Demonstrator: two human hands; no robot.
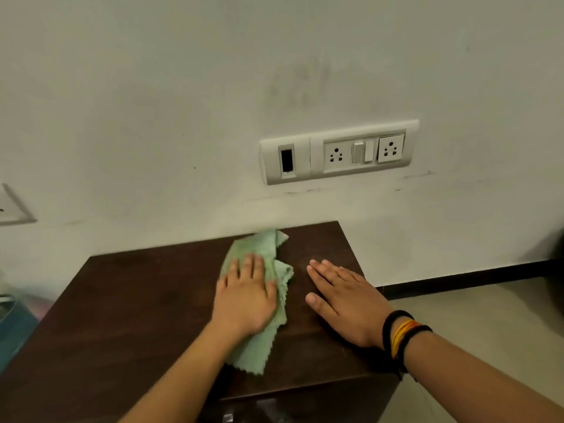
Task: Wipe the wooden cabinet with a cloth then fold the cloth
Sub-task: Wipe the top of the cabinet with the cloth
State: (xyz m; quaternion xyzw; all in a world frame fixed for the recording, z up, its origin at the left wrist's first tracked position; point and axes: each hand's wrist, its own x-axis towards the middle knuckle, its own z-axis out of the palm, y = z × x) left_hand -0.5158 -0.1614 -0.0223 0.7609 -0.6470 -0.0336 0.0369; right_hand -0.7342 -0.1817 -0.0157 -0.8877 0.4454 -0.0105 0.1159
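At the far left, beyond the cabinet's edge, a blurred blue object (13,328) sits low by the wall. The wooden cabinet (137,300) has a dark top running back to the wall, and most of its left half lies bare. Near the middle of that surface the green cloth (259,346) is spread in a loose, crumpled strip, its long axis running from the near edge up toward the wall. The left hand (245,300) lies palm down on the middle of it, fingers (248,265) extended flat and close together, pressing the cloth rather than gripping it; cloth shows both ahead of the fingertips and behind the wrist. Just to the right, clear of the cloth, the right hand (345,300) rests flat on bare wood, fingers straight and holding nothing, bands (403,337) at the wrist. The left hand is therefore the working one, and the wiping step looks under way, folding not yet begun. A socket panel (338,151) sits on the wall above.
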